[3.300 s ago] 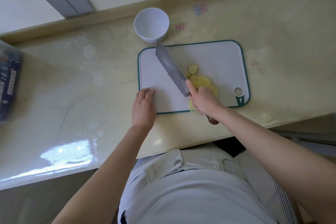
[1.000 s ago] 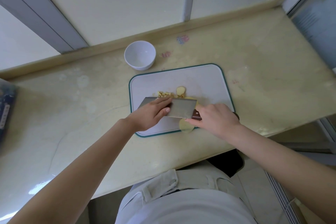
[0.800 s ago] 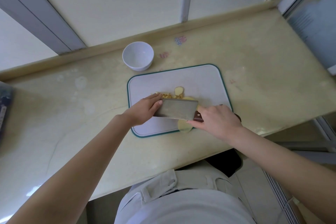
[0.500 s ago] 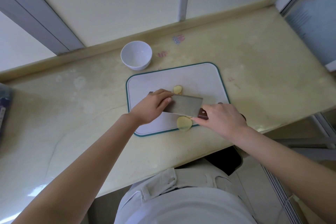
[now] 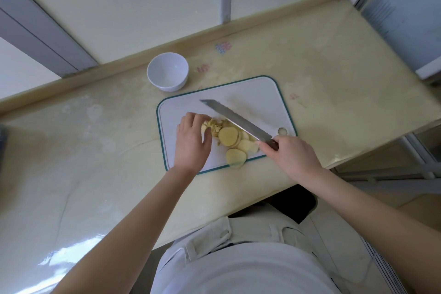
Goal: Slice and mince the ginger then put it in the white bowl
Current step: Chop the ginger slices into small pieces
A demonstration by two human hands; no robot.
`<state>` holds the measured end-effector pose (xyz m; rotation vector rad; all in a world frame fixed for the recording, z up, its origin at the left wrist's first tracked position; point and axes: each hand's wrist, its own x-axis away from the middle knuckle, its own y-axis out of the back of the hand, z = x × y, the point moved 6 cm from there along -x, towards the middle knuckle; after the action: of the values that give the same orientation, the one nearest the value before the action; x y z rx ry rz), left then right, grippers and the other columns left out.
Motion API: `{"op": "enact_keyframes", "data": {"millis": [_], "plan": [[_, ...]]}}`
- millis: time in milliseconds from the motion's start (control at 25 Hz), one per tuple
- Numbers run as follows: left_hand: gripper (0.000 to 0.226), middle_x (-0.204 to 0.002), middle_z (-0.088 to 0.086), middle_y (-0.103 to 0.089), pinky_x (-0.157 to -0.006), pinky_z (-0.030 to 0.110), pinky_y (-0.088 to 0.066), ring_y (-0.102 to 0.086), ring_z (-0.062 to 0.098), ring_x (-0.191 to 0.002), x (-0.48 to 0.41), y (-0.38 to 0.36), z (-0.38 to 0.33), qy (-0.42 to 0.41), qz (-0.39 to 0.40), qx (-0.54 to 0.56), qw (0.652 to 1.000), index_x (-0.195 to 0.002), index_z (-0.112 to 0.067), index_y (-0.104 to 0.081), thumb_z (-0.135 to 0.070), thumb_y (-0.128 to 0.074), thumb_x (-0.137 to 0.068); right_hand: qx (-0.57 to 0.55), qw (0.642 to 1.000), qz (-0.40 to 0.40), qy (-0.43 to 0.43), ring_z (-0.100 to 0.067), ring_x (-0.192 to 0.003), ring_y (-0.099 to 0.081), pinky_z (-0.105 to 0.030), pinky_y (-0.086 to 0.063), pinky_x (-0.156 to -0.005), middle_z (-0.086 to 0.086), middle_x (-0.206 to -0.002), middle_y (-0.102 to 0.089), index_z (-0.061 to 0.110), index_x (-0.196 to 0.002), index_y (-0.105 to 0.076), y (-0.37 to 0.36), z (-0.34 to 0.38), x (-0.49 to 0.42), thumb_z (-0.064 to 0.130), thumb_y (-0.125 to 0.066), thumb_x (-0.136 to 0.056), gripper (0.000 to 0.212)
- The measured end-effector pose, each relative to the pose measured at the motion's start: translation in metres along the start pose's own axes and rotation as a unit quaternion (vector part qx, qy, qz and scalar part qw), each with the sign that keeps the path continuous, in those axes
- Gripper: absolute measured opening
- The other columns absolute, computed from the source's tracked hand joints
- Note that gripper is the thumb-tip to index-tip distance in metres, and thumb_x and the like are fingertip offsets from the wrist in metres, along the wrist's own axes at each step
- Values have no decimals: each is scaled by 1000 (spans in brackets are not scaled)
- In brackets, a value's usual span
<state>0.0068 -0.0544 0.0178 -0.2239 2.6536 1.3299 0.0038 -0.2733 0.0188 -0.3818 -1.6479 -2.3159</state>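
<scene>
Countertop (image 5: 95, 150): one bowl (image 5: 167, 71), one knife (image 5: 236, 119)

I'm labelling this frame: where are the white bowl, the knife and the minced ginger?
white bowl (image 5: 167, 67), head view, bare inner wall.
knife (image 5: 235, 118), head view, middle of the blade.
minced ginger (image 5: 216, 125), head view, centre of the pile.

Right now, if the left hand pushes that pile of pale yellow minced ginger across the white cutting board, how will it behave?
The pile of minced ginger is loose bits, so it will probably spread rather than slide whole. Freshly cut, its bits may cling to the left hand touching it. The smooth white cutting board should offer little drag.
</scene>
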Motion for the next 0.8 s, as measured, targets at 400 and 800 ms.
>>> {"op": "enact_keyframes", "data": {"millis": [400, 800], "plan": [[67, -141, 1, -37, -102, 31, -24, -32, 25, -127, -1, -77, -17, -30, 285, -145, 947, -143, -19, -30, -35, -62, -86, -141, 987, 20, -75, -17, -47, -34, -31, -25, -46, 0, -50, -33, 15, -54, -29, -4, -9, 8, 53, -44, -93, 57], [59, -125, 8, -39, -98, 34, -30, -35, 27, -115, -11, -85, -17, -20, 319, -177, 931, -128, -14, -41, -30, -71, -79, -162, 983, 27, -77, -17, -46, -33, -32, -25, -47, 1, -48, -32, 15, -52, -29, -9, -4, 9, 54, -46, -93, 58]]}}
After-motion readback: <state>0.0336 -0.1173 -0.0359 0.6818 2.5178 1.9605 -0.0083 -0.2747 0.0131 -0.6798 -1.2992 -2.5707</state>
